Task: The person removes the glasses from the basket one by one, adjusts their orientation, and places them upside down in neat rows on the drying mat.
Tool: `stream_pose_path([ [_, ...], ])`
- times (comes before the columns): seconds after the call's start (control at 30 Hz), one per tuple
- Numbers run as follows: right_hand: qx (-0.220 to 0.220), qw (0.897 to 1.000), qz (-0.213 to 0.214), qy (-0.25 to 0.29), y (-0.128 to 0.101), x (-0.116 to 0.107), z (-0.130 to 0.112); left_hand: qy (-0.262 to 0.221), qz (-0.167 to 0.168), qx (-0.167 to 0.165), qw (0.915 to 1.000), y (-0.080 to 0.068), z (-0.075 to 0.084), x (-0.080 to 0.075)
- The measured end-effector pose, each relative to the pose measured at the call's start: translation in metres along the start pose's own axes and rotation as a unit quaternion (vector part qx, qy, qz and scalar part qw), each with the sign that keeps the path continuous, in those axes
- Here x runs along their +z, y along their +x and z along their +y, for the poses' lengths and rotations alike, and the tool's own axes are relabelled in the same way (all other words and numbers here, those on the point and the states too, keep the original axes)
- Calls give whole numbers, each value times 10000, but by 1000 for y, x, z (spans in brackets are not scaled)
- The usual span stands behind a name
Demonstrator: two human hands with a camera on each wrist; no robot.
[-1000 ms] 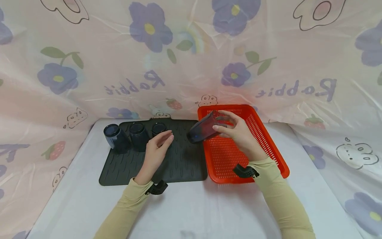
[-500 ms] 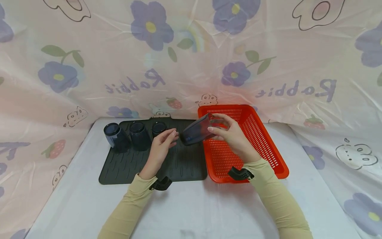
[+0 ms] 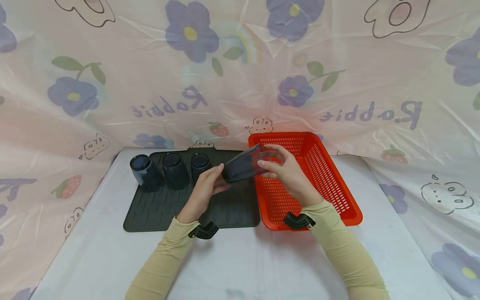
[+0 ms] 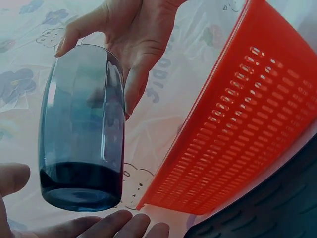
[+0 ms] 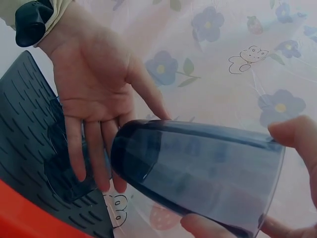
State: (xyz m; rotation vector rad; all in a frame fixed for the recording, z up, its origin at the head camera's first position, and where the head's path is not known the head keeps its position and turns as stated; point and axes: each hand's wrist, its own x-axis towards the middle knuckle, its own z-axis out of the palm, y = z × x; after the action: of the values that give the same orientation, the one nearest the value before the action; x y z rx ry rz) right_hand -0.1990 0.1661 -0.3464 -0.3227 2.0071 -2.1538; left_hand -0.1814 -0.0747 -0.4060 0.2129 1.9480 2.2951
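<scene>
Both hands at dark glass [image 3: 241, 168]: right hand [image 3: 288, 175] grips, left hand [image 3: 204, 191] touches base.

glossy see-through blue glass tumbler [image 3: 243, 166], matt ribbed rubber mat [image 3: 165, 208], shiny perforated orange plastic basket [image 3: 330, 183]

Perforated red plastic basket [image 3: 330, 175]: near-left corner hidden behind right wrist; cut off by frame edge in left wrist view.

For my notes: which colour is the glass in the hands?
Dark translucent blue glass; the left wrist view shows it best.
</scene>
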Motion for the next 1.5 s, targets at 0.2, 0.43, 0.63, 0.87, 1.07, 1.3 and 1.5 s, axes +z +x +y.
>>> stream_pose_path([
  [0.2, 31, 10000, 9, 93, 0, 1, 2, -329, -271, -360, 9984, -1, -5, 3],
  [0.43, 182, 9997, -17, 169, 0, 1, 6, -415, -127, -462, 9980, 0, -7, 5],
  [0.63, 318, 9992, -71, 230, -1, -1, 7, -413, 132, -502, 9978, 0, -4, 4],
  [0.87, 476, 9986, -190, 137, -1, -4, 9, -819, 455, -399, 9948, 2, 4, 0],
  [1.07, 609, 9977, -284, -25, -1, -3, 11, -1509, 421, -346, 9870, 4, 11, -6],
  [1.3, 809, 9962, -252, -173, -2, 0, 12, -1919, 360, -101, 9807, 2, 18, -5],
  [1.5, 863, 9957, -323, -120, -3, 4, 14, -1958, 545, 208, 9789, 2, 21, 0],
])
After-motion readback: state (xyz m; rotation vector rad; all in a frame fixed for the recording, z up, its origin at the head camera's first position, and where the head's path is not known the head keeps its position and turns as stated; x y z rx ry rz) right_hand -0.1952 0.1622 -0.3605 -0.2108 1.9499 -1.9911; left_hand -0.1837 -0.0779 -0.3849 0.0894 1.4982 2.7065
